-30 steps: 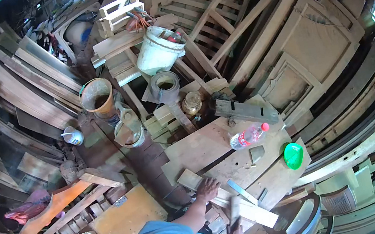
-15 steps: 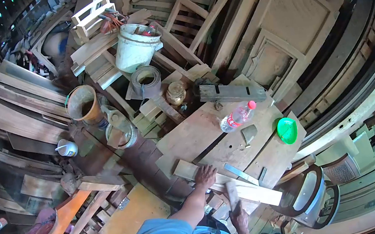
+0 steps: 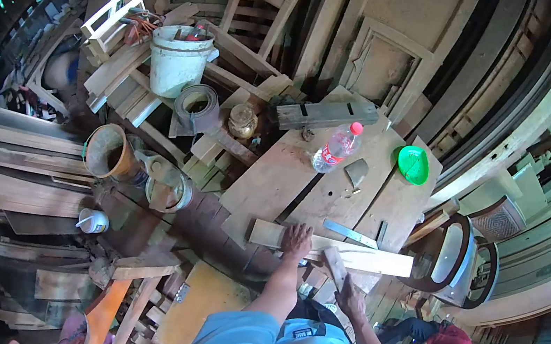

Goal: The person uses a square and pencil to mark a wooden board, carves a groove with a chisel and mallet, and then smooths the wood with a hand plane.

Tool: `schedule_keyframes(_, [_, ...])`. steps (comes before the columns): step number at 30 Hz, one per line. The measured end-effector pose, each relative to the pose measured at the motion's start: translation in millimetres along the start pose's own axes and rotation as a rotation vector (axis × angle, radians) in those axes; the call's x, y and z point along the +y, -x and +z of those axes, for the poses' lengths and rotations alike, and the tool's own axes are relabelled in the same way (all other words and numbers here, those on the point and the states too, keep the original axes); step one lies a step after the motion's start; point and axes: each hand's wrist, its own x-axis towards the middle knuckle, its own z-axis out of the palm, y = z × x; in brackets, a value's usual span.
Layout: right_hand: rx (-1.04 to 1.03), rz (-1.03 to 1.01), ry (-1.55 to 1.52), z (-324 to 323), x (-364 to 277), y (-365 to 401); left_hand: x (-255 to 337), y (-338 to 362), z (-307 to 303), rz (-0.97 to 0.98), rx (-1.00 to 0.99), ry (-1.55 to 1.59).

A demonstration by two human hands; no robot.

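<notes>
A long pale wooden board (image 3: pixel 379 260) lies across the near edge of the plank workbench (image 3: pixel 260 186). My left hand (image 3: pixel 297 241) rests on the board's left part, fingers spread and holding nothing. Lower right, my right hand (image 3: pixel 350 296) is closed around a narrow strip of wood (image 3: pixel 335 267), whose upper end meets the board's near edge. Just beyond the board lies a flat metal strip (image 3: pixel 349 233), with a small dark piece (image 3: pixel 382 234) to its right.
On the bench are a red-capped plastic bottle (image 3: pixel 338 148), a green bowl (image 3: pixel 413 165), a grey scrap (image 3: pixel 356 172) and a slotted wooden block (image 3: pixel 327 114). Buckets (image 3: pixel 180 62) and a glass jar (image 3: pixel 242 121) stand left. A chair (image 3: pixel 448 260) is right; a person in red (image 3: pixel 449 342) sits lower right.
The whole view has shifted, so the bench appears slightly higher and further left. More of the person in red shows at lower right. Both hands keep nearly the same places on the wood.
</notes>
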Motion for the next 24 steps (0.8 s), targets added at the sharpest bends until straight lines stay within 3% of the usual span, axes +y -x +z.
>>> schedule_keyframes(2, [0.183,0.400,-0.272,7,5,-5,1,-4,-6,-0.005,-0.050,0.012])
schedule_keyframes(3, [0.178,0.405,-0.272,11,6,-4,1,-2,-9,-0.006,-0.108,0.018])
schedule_keyframes(5, [0.052,0.334,-0.309,16,6,-3,-1,-3,-1,-0.018,-0.126,0.046])
schedule_keyframes(6, [0.110,-0.050,0.025,13,13,2,-3,-2,9,-0.009,-0.041,0.045])
schedule_keyframes(7, [0.116,-0.041,0.025,15,17,4,-5,-1,19,-0.002,0.044,0.048])
schedule_keyframes(9, [0.200,0.292,-0.177,16,18,-1,-2,-4,7,-0.007,-0.015,0.056])
schedule_keyframes(10, [0.246,0.614,-0.270,23,14,-4,-3,-3,6,-0.001,-0.003,0.055])
schedule_keyframes(11, [0.240,0.624,-0.274,25,16,-1,-4,-1,10,0.009,0.004,0.053])
schedule_keyframes(13, [0.368,-0.124,-0.139,24,27,7,-10,-2,19,0.003,0.056,0.008])
schedule_keyframes(14, [0.234,-0.158,-0.086,13,29,5,-12,-2,28,-0.004,0.115,-0.031])
schedule_keyframes(15, [0.062,0.035,-0.050,1,33,3,-10,1,39,0.001,0.164,-0.060])
schedule_keyframes(16, [0.095,0.318,-0.124,-8,26,4,-15,-3,50,-0.042,0.009,-0.058])
schedule_keyframes(17, [0.444,0.341,-0.271,20,43,1,-19,-10,57,-0.070,-0.147,-0.059])
schedule_keyframes(18, [0.519,0.490,-0.294,23,39,4,-15,-9,50,-0.052,-0.109,-0.079])
schedule_keyframes(19, [0.352,0.599,-0.508,48,66,1,-12,-3,36,-0.038,-0.070,-0.097])
schedule_keyframes(20, [0.280,0.365,-0.400,52,81,9,-10,-1,28,-0.019,-0.067,-0.063])
schedule_keyframes(21, [0.077,0.274,-0.136,6,52,21,-12,-6,23,-0.018,-0.051,-0.033])
schedule_keyframes(23, [0.239,0.121,-0.096,4,65,25,-12,-3,22,0.028,0.063,-0.075])
schedule_keyframes(24, [0.305,0.315,-0.167,9,65,21,-9,-4,16,0.040,0.062,-0.074])
